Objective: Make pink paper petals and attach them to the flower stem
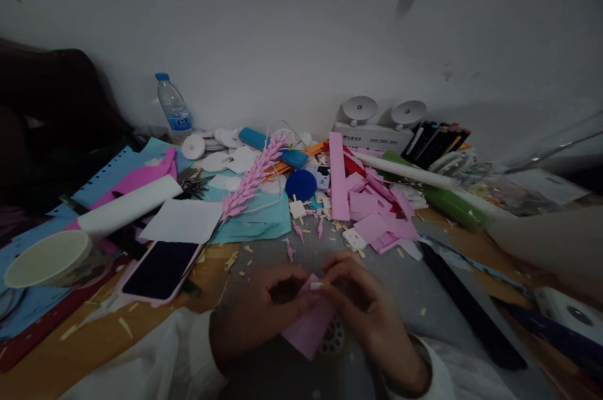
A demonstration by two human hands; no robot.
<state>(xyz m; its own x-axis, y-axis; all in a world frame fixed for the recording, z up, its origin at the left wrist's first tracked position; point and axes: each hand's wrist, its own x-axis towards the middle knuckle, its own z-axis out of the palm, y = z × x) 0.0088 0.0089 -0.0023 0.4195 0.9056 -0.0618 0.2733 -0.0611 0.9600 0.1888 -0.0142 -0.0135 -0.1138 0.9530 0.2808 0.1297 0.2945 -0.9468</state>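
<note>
Near the bottom centre, my left hand (pixel 277 306) pinches the left side of a pink paper piece (pixel 308 328), its fingers closed on it. My right hand (pixel 355 293) is closed at the paper's upper right edge, with a small white piece (pixel 317 286) between the two hands' fingertips. Partly hidden below the paper is a round disc with holes (pixel 333 337). Small pink twisted pieces (pixel 298 232) lie just beyond my hands. A pink braided stalk (pixel 254 177) leans over light blue sheets (pixel 254 232) farther back.
Pink paper pieces (pixel 372 205) and a blue disc (pixel 301 185) lie behind my hands. On the left are a phone (pixel 160 269), a bowl (pixel 49 255) and a water bottle (pixel 173 105). A long black object (pixel 471 306) and markers (pixel 436 141) are on the right.
</note>
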